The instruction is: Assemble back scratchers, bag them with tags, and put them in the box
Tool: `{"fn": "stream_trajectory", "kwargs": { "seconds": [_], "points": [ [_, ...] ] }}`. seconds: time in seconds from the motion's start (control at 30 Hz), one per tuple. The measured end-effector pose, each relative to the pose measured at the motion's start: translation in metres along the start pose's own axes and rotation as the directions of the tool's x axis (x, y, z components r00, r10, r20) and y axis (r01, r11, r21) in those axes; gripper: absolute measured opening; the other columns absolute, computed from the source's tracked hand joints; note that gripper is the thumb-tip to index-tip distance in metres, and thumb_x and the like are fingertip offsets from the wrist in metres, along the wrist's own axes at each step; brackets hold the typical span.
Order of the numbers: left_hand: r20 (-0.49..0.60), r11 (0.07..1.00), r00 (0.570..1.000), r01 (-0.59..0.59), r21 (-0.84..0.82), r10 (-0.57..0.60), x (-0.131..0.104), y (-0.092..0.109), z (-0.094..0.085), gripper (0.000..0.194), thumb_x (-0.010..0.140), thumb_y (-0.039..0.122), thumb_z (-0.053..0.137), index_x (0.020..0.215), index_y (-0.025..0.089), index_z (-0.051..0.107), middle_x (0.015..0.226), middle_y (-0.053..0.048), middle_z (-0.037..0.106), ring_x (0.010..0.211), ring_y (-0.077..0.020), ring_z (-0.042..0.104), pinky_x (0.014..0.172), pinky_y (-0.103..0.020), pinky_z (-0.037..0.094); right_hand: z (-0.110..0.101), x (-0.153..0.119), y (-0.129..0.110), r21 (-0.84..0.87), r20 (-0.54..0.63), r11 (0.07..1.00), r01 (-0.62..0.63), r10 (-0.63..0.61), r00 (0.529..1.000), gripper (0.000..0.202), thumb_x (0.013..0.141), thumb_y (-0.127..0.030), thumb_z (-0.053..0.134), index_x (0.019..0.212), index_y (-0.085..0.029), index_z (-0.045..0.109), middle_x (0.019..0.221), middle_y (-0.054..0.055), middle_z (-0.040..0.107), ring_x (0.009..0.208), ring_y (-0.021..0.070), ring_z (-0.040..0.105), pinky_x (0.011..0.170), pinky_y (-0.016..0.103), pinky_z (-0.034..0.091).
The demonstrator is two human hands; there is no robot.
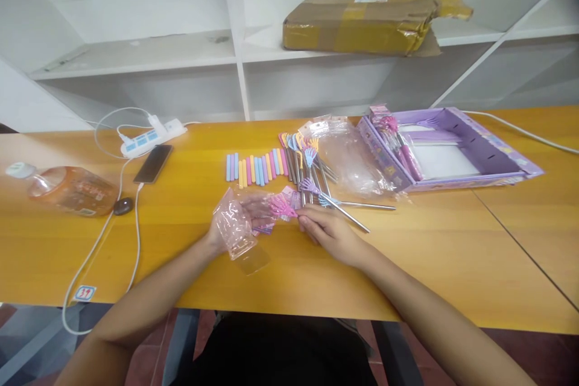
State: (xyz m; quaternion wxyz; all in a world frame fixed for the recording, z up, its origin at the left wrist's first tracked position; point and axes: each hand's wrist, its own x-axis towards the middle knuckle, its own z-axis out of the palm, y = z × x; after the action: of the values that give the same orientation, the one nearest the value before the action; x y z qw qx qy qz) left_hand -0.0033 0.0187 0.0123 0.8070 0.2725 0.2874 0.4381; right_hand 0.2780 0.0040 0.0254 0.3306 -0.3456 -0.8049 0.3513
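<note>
My left hand point(257, 210) is closed on a clear plastic bag point(232, 224), which drapes over its palm and wrist. The fingers of my right hand point(329, 232) pinch a back scratcher by the neck below its pink hand-shaped head point(282, 205). This head is at the bag's right side; whether any of it lies inside the bag I cannot tell. Just beyond my right hand lie several back scratchers with metal rods, among them one with a purple head point(309, 186). Coloured handle sleeves point(256, 169) form a row beyond my left hand.
Flat clear bags point(357, 157) lie beside an open purple display box point(493, 154) with packed scratchers in it. At left are a bottle point(75, 192), a phone point(154, 164), a power strip point(151, 139) and loose cables. A taped carton point(362, 21) sits on the shelf.
</note>
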Motion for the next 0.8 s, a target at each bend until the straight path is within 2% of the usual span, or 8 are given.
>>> {"fn": "stream_trajectory", "kwargs": {
  "seconds": [0.1,0.27,0.4,0.47,0.57,0.63,0.7,0.8],
  "points": [
    [-0.025,1.000,1.000,0.016,-0.010,-0.016,0.001,0.001,0.002,0.078,0.105,0.072,0.043,0.111,0.005,0.082,0.110,-0.023,0.083,0.101,-0.0377,0.079,0.100,-0.058,0.058,-0.001,0.000,0.001,-0.006,0.014,1.000,0.018,-0.017,1.000,0.043,0.117,-0.041,0.040,0.085,-0.022,0.061,0.080,0.003,0.061,0.077,0.0186,0.060,0.073,0.032,0.047],
    [-0.078,0.999,0.996,-0.038,-0.013,0.037,-0.002,0.005,0.013,0.083,0.110,0.068,0.028,0.108,0.005,0.082,0.106,-0.021,0.084,0.100,-0.0382,0.078,0.100,-0.058,0.057,-0.004,-0.001,0.003,-0.015,0.026,1.000,-0.005,0.005,1.000,0.043,0.117,-0.040,0.040,0.083,-0.022,0.059,0.080,0.003,0.060,0.077,0.0183,0.059,0.073,0.031,0.046],
    [-0.065,0.999,0.998,-0.019,0.031,0.021,-0.004,0.005,0.014,0.083,0.109,0.069,0.030,0.107,0.005,0.082,0.103,-0.021,0.084,0.101,-0.0406,0.078,0.098,-0.058,0.056,-0.007,-0.001,0.004,-0.017,0.045,1.000,-0.011,0.012,0.999,0.043,0.117,-0.040,0.041,0.085,-0.021,0.062,0.083,0.004,0.061,0.077,0.0180,0.059,0.075,0.032,0.048],
    [-0.029,0.998,1.000,0.000,0.065,0.002,-0.004,0.002,0.011,0.084,0.109,0.070,0.029,0.113,0.004,0.081,0.106,-0.023,0.083,0.103,-0.0431,0.078,0.098,-0.059,0.055,-0.007,0.000,0.004,-0.004,0.043,1.000,-0.003,0.003,0.999,0.040,0.116,-0.039,0.043,0.090,-0.021,0.068,0.088,0.005,0.063,0.082,0.0187,0.061,0.079,0.032,0.050],
    [0.037,0.996,0.999,0.013,0.094,-0.017,-0.005,-0.003,0.008,0.083,0.109,0.069,0.029,0.120,0.004,0.080,0.112,-0.023,0.083,0.112,-0.0447,0.076,0.100,-0.059,0.055,-0.005,0.001,0.005,0.038,0.029,0.999,-0.028,0.027,0.999,0.030,0.113,-0.040,0.052,0.113,-0.021,0.074,0.102,0.008,0.067,0.096,0.0213,0.066,0.087,0.034,0.055],
    [0.072,0.994,0.997,-0.002,0.105,-0.005,-0.006,-0.007,0.007,0.074,0.109,0.067,0.038,0.122,0.006,0.080,0.118,-0.021,0.082,0.118,-0.0432,0.075,0.102,-0.058,0.055,-0.004,0.000,0.006,0.076,0.035,0.994,-0.084,0.081,0.996,0.030,0.111,-0.041,0.057,0.128,-0.023,0.072,0.113,0.010,0.067,0.102,0.0219,0.067,0.085,0.034,0.057],
    [0.102,0.989,0.995,-0.028,0.148,0.013,-0.007,-0.010,0.007,0.061,0.105,0.063,0.054,0.120,0.011,0.081,0.122,-0.019,0.082,0.120,-0.0416,0.075,0.103,-0.058,0.057,-0.003,-0.001,0.008,0.116,0.050,0.983,-0.143,0.138,0.989,0.035,0.109,-0.042,0.060,0.138,-0.024,0.066,0.121,0.010,0.065,0.102,0.0210,0.067,0.082,0.033,0.059],
    [0.126,0.942,0.992,-0.054,0.331,0.013,-0.008,-0.014,0.010,0.045,0.092,0.056,0.078,0.115,0.017,0.083,0.122,-0.017,0.082,0.117,-0.0408,0.077,0.106,-0.060,0.059,0.000,-0.004,0.010,0.156,0.069,0.966,-0.207,0.198,0.978,0.043,0.107,-0.043,0.062,0.146,-0.025,0.060,0.123,0.009,0.061,0.100,0.0199,0.067,0.084,0.034,0.061]
  ]
}}
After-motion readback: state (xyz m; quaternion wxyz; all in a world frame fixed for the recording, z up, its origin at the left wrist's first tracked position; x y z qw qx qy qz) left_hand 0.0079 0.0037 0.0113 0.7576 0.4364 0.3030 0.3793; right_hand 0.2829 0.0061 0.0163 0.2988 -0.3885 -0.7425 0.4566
